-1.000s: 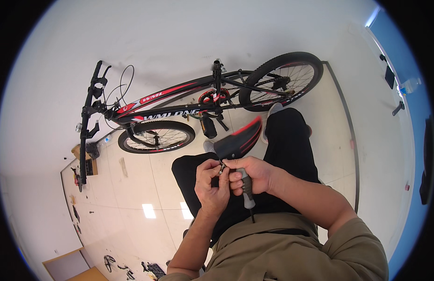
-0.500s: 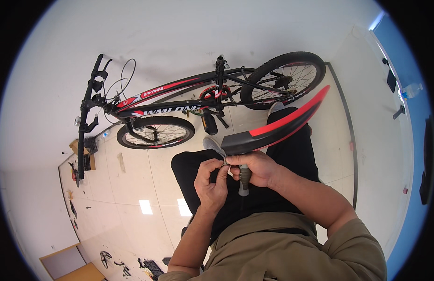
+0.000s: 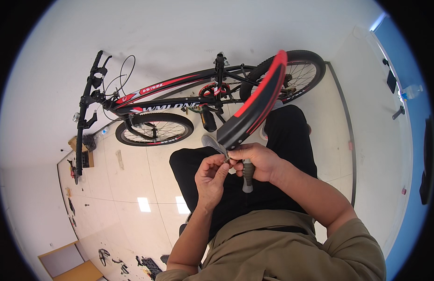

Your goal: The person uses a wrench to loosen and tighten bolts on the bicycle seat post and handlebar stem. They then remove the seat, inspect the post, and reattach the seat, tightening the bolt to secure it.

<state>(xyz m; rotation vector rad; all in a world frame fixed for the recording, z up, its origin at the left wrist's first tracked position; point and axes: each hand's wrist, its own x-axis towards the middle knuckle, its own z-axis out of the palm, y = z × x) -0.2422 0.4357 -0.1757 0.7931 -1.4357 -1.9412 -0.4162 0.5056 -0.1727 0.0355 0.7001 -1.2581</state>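
- At the far left, a black-and-red bicycle [image 3: 179, 100] stands on the pale tiled floor [image 3: 132, 173], handlebars toward the left, rear wheel toward the right. It sits just ahead of the person's black-trousered knees and nothing is touching it.
- Low on the floor toward the bottom-left corner lie a few small dark parts [image 3: 146, 264], too small to identify, and well apart from the hands.
- The left hand [image 3: 211, 180] is raised over the lap with fingertips drawn together, thumb and forefinger pinching something small at the lower end of the mudguard. The piece itself is hidden between the fingers, so I cannot tell whether it is a screw, a nut or a clip.
- Just above those fingers, a small grey metal bracket [image 3: 213, 142] pokes out from the mudguard's lower end.
- The right hand [image 3: 256, 161] is closed in a grip around that same end, and also holds a grey-handled tool [image 3: 247, 177], probably a screwdriver, whose handle points down toward the lap.
- The long curved black plastic mudguard with a red edge stripe [image 3: 256, 100] rises from the hands up and to the right, over the right knee and across the bicycle's rear wheel. It is held in the air, not mounted.
- Judgement: the step in hand looks like fitting or loosening a small fastener at the bracket end of the mudguard.
- The next move would call for holding the mudguard steady with the right hand while the left seats the small piece squarely. The tool tip then needs to reach it without the piece dropping into the lap.
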